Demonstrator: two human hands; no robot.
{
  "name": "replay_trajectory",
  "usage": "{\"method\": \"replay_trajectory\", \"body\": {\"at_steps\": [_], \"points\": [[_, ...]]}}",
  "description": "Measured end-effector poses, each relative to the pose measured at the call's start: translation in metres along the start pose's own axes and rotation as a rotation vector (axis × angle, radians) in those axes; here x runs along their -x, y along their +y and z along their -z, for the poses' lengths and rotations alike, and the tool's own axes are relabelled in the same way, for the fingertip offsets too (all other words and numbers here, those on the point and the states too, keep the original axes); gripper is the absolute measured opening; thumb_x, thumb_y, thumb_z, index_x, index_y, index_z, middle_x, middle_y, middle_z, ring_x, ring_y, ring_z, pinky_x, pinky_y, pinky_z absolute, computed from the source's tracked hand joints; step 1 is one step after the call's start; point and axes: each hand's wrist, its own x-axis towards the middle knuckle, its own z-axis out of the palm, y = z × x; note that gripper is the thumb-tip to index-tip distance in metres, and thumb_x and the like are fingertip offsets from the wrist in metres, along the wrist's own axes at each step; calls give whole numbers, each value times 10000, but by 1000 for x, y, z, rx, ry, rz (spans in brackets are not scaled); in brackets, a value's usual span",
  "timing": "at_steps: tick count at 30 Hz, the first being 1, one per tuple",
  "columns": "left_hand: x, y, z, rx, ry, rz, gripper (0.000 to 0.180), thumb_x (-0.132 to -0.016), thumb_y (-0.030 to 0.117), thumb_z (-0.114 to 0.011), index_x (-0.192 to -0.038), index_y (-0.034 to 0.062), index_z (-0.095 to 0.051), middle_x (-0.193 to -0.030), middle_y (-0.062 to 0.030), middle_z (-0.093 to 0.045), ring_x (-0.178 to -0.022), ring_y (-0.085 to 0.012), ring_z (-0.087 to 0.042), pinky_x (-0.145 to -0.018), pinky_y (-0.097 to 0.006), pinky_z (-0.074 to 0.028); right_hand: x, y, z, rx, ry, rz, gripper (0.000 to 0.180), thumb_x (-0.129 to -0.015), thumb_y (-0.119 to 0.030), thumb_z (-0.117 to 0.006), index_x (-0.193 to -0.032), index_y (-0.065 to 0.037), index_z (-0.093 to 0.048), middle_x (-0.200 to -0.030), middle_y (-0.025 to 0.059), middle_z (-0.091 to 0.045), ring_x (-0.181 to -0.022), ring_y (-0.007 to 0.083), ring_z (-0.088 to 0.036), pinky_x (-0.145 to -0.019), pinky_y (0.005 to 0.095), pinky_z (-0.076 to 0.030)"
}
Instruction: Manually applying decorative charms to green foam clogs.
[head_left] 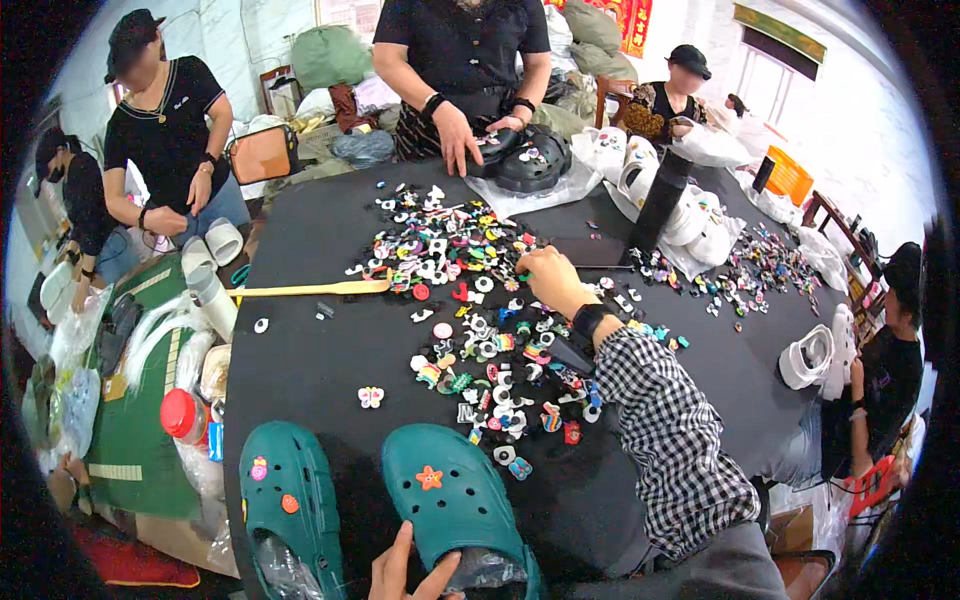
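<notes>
Two dark green clogs lie side by side near me. My left hand (pixel 400 572) grips the right clog (pixel 445 480) by its opening, with one finger along the side; an orange starfish charm sits on its toe. The other clog (pixel 285 465) carries a pink charm and an orange one, and clear plastic shows inside both. My right hand (pixel 555 280), arm stretched out, is at the right edge of a large pile of colourful shoe charms (pixel 450 245). Its fingers are bent together at the charms; what they pinch, if anything, is hidden. A butterfly-shaped charm (pixel 371 397) lies apart.
A yellow stick (pixel 310 289) reaches the pile's left side. Beyond my right hand stands a black cylinder (pixel 660 200), with white clogs (pixel 695 220) beside it. Across the black table (pixel 310 215), a person handles black clogs (pixel 530 160). A red-lidded jar (pixel 182 415) stands left; other people work around.
</notes>
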Motion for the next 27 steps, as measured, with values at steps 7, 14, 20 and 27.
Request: {"method": "replay_trajectory", "body": {"at_steps": [7, 14, 20, 27], "points": [[-1, -1, 3, 1, -4, -12, 349, -947, 246, -543, -1232, 65, -630, -1459, -233, -387, -1122, -418, -511, -916, -467, -440, -2, -18, 50, -494, -336, -196, 243, -864, -221, -611, -1009, -56, -716, -918, 140, -714, -802, 287, -693, -744, 352, -538], [-1, -2, 1, 11, 4, -16, 354, -964, 256, -523, -1248, 68, -619, -1467, -231, -376, -1129, -420, -507, -922, -468, -436, 21, -25, 73, -720, -379, -326, 249, -881, -196, -601, -1031, -26, -704, -860, 117, -718, -771, 183, -688, -722, 314, -528], [1, 6, 5, -8, -5, 15, 344, -954, 224, -544, -1251, 67, -618, -1464, -234, -380, -1145, -419, -509, -928, -460, -440, 35, -51, 90, -808, -351, -445, 221, -920, -148, -593, -1042, 14, -681, -840, 78, -709, -765, 116, -667, -702, 258, -524], [15, 15, 18, 135, -4, 93, 298, -935, 77, -565, -1220, 5, -618, -1368, -214, -509, -1091, -349, -596, -889, -399, -492, 57, -41, 78, -994, -303, -540, 217, -957, -139, -555, -1088, 20, -621, -893, 64, -687, -796, 119, -668, -688, 237, -522]]}}
